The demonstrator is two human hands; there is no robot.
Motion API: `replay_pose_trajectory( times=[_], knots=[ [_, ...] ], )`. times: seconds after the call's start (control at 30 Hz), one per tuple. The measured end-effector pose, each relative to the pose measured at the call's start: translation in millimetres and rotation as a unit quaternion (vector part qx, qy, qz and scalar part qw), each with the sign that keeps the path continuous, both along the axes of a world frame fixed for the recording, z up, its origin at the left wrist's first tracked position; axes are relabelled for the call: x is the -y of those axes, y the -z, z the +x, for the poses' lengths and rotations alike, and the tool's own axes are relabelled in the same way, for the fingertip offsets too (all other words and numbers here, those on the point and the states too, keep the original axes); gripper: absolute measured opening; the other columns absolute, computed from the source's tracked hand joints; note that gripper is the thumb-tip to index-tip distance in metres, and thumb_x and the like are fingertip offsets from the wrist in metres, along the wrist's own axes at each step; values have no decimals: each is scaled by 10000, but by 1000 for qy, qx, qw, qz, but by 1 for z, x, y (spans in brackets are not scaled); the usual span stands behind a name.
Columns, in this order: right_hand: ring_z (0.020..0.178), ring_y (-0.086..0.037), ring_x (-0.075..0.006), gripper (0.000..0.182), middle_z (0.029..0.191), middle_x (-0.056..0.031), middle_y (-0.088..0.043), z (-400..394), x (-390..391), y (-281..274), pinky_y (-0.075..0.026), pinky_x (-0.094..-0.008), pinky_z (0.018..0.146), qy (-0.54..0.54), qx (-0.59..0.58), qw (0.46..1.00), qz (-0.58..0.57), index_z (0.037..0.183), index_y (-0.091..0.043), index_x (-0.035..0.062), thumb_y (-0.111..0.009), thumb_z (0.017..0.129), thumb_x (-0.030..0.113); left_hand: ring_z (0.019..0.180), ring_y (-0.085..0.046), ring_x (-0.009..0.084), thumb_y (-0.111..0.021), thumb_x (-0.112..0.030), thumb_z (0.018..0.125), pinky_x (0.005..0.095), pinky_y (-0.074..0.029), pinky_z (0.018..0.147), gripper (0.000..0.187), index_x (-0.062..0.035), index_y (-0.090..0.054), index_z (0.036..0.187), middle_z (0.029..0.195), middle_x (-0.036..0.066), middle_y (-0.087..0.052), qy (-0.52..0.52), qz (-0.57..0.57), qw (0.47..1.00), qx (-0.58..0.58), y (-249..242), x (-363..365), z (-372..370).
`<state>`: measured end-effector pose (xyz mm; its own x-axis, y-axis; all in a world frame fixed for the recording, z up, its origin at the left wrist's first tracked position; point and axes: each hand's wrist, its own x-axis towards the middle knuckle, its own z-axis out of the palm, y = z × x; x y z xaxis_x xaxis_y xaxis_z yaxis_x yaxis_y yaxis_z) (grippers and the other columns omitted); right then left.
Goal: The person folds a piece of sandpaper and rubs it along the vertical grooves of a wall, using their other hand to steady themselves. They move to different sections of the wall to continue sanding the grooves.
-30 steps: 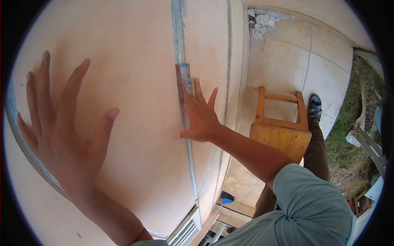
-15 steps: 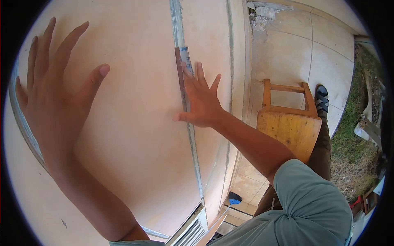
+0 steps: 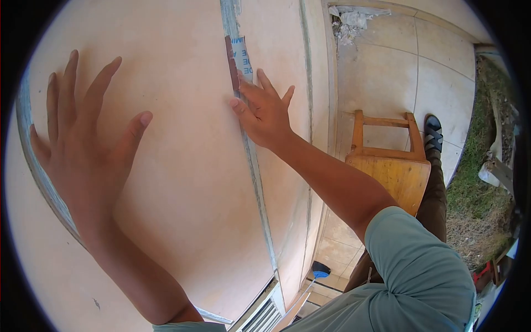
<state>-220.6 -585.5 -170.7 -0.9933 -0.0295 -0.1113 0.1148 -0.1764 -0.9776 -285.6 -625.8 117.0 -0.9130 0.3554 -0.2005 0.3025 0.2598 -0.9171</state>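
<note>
My left hand (image 3: 91,141) lies against the pale peach wall (image 3: 182,166) with its fingers spread, holding nothing. On the grey-white vertical strip (image 3: 255,177) is a folded piece of sandpaper (image 3: 239,58), brown on one side and printed with blue letters on the other. My right hand (image 3: 266,113) grips the lower end of this sandpaper with its fingers, pressing it to the strip. The thumb rests just below, beside the strip. The fingers partly hide the sandpaper's lower end.
A wooden stool (image 3: 390,171) stands on the tiled floor (image 3: 376,72) to the right, by a sandalled foot (image 3: 433,133). A blue-and-black broom head (image 3: 321,270) is lower down. White debris (image 3: 354,22) lies in the far corner, and grass (image 3: 475,177) borders the tiles.
My right hand has slid up along the strip with the sandpaper, and its thumb has drawn nearer to the fingers. The left hand appears slightly lower in view, still spread.
</note>
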Motion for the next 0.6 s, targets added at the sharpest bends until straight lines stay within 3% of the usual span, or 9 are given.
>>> replay_pose_trajectory(
  times=[0.13,0.17,0.23,0.3,0.37,0.4,0.47,0.53,0.6],
  knots=[
    [1378,-397,-374,266,1028,-71,-707,-29,-15,-8,45,-743,1097,26,69,997,33,1061,-711,117,-590,962,332,1496,-267,233,-679,-664,757,724,-186,1124,709,-442,-501,1407,1585,-85,-359,25,23,999,8,2,-1,-2],
    [1378,-397,-374,266,1028,-71,-707,-32,-17,-5,45,-743,1097,28,69,997,33,1061,-711,117,-590,962,332,1496,-267,233,-679,-664,757,724,-186,1124,709,-442,-501,1407,1585,-85,-359,27,23,999,9,2,-1,-3],
    [1185,-556,-224,219,1030,-40,-688,-33,-21,0,-224,-584,1137,53,59,996,46,1034,-718,97,-633,971,289,1495,-269,237,-685,-658,754,727,-181,1124,711,-442,-503,1406,1586,-85,-358,23,17,1000,6,2,0,-2],
    [1016,-609,-273,158,948,-89,-696,-20,-34,26,-336,-547,1045,95,89,981,-143,959,-705,75,-663,923,223,1495,-271,236,-687,-650,760,726,-182,1125,703,-441,-503,1405,1585,-85,-359,22,20,1000,7,2,1,-2],
    [857,-637,-146,92,923,-58,-657,8,-72,63,-474,-244,766,154,-11,988,26,980,-703,21,-675,939,99,1494,-273,236,-688,-642,766,724,-182,1125,695,-441,-504,1405,1584,-84,-361,19,24,1000,7,1,2,-1],
    [827,-636,-158,106,902,-69,-649,28,-99,80,-483,-268,769,130,6,987,95,973,-705,5,-690,926,99,1494,-274,234,-693,-628,773,719,-185,1129,684,-439,-506,1403,1581,-85,-366,14,18,1000,8,0,0,-1],
    [755,-625,-223,78,802,-84,-616,68,-169,130,-477,-337,658,26,-37,953,300,927,-728,20,-720,863,63,1493,-275,233,-697,-614,781,713,-187,1132,673,-437,-509,1402,1578,-86,-371,4,16,1000,1,-1,0,-2],
    [671,-598,-285,85,785,-62,-612,100,-236,150,-447,-410,589,-32,-118,853,508,887,-721,53,-720,833,119,1491,-280,233,-702,-606,780,703,-191,1137,668,-434,-513,1398,1575,-86,-377,6,15,1000,7,-1,1,0],
    [705,-616,-307,80,821,-70,-623,126,-280,163,-468,-440,619,-80,-69,834,542,876,-706,71,-706,852,147,1488,-286,234,-707,-601,775,696,-194,1140,669,-430,-518,1394,1572,-86,-380,2,14,1000,8,-2,-1,1]
  ],
)
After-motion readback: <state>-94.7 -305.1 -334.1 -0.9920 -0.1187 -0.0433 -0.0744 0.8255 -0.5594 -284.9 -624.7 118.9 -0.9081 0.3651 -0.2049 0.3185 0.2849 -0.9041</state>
